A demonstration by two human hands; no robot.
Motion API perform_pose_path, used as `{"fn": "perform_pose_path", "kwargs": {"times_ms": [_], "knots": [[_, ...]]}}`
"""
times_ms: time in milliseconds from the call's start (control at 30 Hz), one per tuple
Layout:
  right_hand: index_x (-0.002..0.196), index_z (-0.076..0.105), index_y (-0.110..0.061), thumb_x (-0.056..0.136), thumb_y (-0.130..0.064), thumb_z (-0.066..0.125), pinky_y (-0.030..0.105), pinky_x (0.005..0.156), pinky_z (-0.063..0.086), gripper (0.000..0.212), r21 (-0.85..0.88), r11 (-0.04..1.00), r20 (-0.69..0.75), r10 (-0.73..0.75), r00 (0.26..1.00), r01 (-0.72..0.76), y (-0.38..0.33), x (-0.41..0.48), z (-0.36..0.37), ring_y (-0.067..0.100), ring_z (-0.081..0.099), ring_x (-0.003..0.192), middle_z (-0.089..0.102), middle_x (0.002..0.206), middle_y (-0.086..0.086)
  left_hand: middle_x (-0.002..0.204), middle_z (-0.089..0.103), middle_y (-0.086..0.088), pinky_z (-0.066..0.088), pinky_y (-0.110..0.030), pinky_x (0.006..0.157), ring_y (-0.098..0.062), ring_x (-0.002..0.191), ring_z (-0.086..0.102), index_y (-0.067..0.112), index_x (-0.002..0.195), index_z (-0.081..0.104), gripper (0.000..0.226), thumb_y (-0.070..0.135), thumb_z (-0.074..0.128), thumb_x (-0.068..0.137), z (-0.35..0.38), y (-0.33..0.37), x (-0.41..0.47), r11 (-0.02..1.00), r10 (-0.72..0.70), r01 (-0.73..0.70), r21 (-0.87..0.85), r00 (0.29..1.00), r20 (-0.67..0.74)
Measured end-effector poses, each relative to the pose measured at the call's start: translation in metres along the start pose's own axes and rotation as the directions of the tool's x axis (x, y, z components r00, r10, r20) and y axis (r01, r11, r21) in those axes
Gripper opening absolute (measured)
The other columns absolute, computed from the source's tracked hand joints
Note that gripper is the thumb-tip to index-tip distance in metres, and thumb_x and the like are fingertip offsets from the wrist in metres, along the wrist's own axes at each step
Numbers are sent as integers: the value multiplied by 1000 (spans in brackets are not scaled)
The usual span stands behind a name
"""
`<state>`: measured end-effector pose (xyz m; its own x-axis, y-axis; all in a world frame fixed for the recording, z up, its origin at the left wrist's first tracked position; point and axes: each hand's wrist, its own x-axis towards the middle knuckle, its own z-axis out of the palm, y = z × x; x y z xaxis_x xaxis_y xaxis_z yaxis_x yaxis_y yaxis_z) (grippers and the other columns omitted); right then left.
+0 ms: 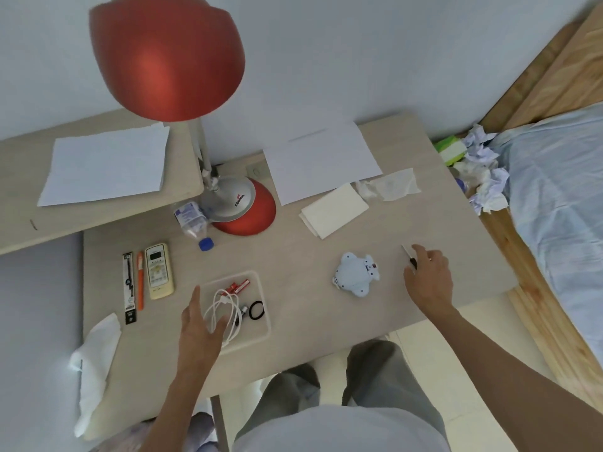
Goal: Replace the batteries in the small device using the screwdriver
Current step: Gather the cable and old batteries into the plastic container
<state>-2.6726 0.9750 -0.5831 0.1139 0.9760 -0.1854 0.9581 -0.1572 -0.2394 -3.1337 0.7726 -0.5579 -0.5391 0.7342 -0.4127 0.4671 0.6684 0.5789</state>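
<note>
The small device (pixel 355 273), a pale blue turtle-shaped toy, lies on the table right of centre. A screwdriver (pixel 408 255) with a metal shaft and dark handle lies just right of it, under the fingers of my right hand (pixel 429 277), which curl round its handle. Red batteries (pixel 238 286) lie at the far side of a clear plastic tray (pixel 262 324), together with a coiled white cable (pixel 225 313) and a black hair tie (pixel 256 310). My left hand (pixel 200 327) hovers over the tray's left edge with fingers straight.
A red desk lamp (pixel 243 207) stands at the back with a tipped water bottle (pixel 192 223) beside its base. A remote control (pixel 159 270), orange pen (pixel 140 280) and black packet (pixel 129 287) lie left of the tray. Paper sheets (pixel 321 161) and tissues (pixel 332 210) lie behind.
</note>
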Motion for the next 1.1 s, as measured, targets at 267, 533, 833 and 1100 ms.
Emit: {"fn": "perform_pose_path", "kwargs": {"times_ms": [267,533,833,1100], "knots": [[116,54,-14,103,-20,53,46,71,53,14,3,999,112,34,993,-35,6,-2,18,39,58,85,54,105,14,149,54,-18,52,-54,104,-42,131,60,49,166,16,94,0,63,101,2,3,-4,1000,-14,13,-21,999,-44],[109,53,-10,98,-13,60,42,73,47,13,251,949,209,139,968,-190,-2,-23,21,35,60,84,65,97,12,164,45,-3,35,-38,120,-28,152,43,43,167,26,91,-14,48,99,5,-7,-4,990,-19,6,-138,995,-94],[125,63,-2,97,-9,65,42,75,63,29,721,504,297,397,869,-476,-43,-56,-19,28,71,72,76,94,16,132,51,-8,67,-54,87,-32,121,65,62,155,38,96,-17,44,101,-9,19,-5,967,-1,-2,-254,1000,-11],[122,66,0,101,-5,64,45,81,64,22,889,128,392,286,875,-440,-110,-98,-92,26,66,73,70,95,19,150,52,-3,67,-38,81,-26,116,72,59,150,46,82,-6,45,101,-35,91,-28,911,139,-81,-403,983,117]]}}
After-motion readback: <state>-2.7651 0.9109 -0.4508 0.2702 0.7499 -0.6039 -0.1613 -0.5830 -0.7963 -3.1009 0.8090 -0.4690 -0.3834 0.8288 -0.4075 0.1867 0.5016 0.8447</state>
